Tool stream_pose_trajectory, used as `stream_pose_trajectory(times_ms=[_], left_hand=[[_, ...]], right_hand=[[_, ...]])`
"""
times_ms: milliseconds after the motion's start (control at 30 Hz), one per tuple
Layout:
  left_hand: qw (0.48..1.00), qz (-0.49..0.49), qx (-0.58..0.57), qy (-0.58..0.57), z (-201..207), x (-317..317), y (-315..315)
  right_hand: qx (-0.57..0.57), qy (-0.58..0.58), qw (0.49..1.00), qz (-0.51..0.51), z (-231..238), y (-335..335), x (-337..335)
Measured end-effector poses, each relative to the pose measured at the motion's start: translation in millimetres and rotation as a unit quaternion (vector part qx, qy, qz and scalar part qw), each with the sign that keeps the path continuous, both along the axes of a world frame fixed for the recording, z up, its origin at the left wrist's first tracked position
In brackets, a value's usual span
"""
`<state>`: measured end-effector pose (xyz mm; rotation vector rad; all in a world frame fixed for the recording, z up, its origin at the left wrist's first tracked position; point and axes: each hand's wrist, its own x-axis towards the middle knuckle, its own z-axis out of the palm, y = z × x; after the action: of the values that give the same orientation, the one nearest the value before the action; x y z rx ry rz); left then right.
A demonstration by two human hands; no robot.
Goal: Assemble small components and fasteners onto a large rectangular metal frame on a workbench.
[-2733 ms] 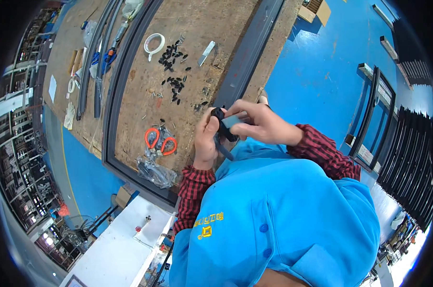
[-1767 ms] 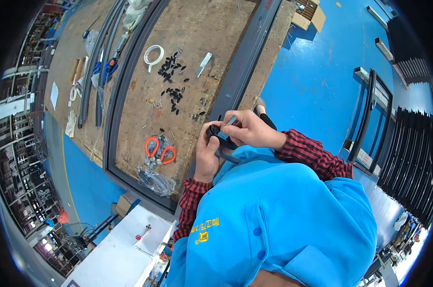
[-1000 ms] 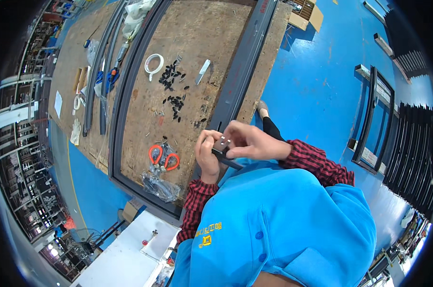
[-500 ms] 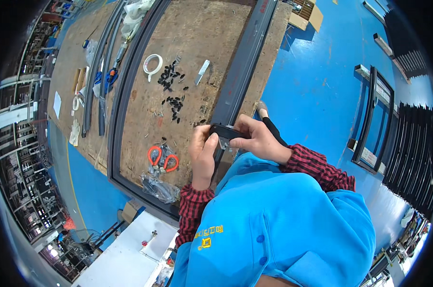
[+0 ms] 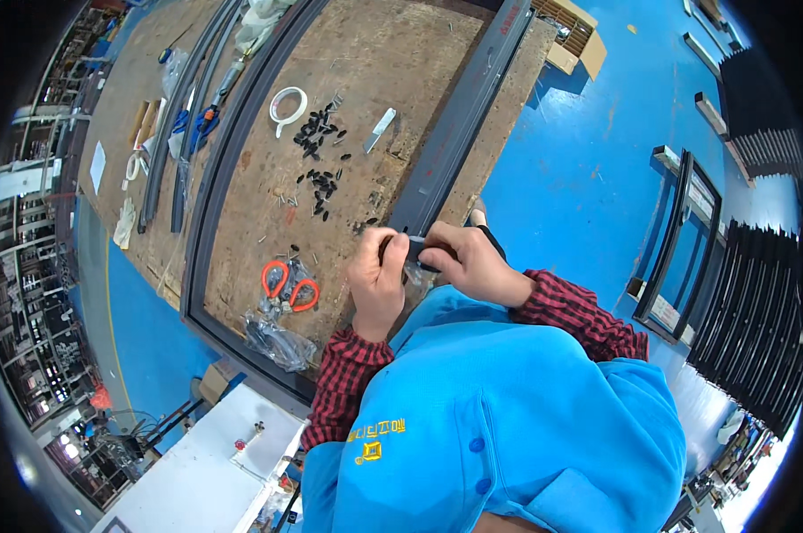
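Note:
My left hand (image 5: 376,280) and my right hand (image 5: 474,264) meet above the near bar of a dark grey metal frame (image 5: 430,164). Between them they pinch a small black part, mostly covered by my fingers, with a clear or silvery bit (image 5: 414,274) showing below. Its exact kind is hidden. To the left of my left hand lie orange-handled scissors (image 5: 304,295), their blades under clear plastic, and a crumpled clear plastic bag (image 5: 280,342). Farther off, many small black pieces (image 5: 313,135) are scattered on the wooden tabletop (image 5: 366,62).
A white tape roll (image 5: 275,105) and a silvery flat strip (image 5: 381,129) lie beyond the black pieces. Grey bars (image 5: 166,147) rest at the table's left. An open cardboard box (image 5: 588,55) sits at the far right. Another dark frame (image 5: 676,244) stands over the blue floor.
My fingers have closed further over the black part, which shows less now. The hands have drawn slightly closer together, and the view has shifted a little.

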<state>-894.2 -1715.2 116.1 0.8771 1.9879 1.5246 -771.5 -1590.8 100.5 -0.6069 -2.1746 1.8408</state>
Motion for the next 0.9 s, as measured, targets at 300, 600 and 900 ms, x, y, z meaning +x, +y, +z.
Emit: stream_pose_trajectory(times_ms=[300, 600, 900], left_hand=[[0.981, -0.009, 0.009, -0.193, 20.6, -15.6, 2.9], [0.972, -0.115, 0.118, -0.171, 1.2, -23.3, -3.9], [0.863, -0.113, 0.176, -0.460, -43.4, -24.7, -12.4]], right_hand=[[-0.228, 0.005, 0.973, -0.033, 4.6, 6.1, -13.0], [-0.405, -0.023, 0.914, 0.019, 25.9, 1.8, -9.5], [0.149, -0.049, 0.985, 0.076, 22.9, -0.4, -8.6]])
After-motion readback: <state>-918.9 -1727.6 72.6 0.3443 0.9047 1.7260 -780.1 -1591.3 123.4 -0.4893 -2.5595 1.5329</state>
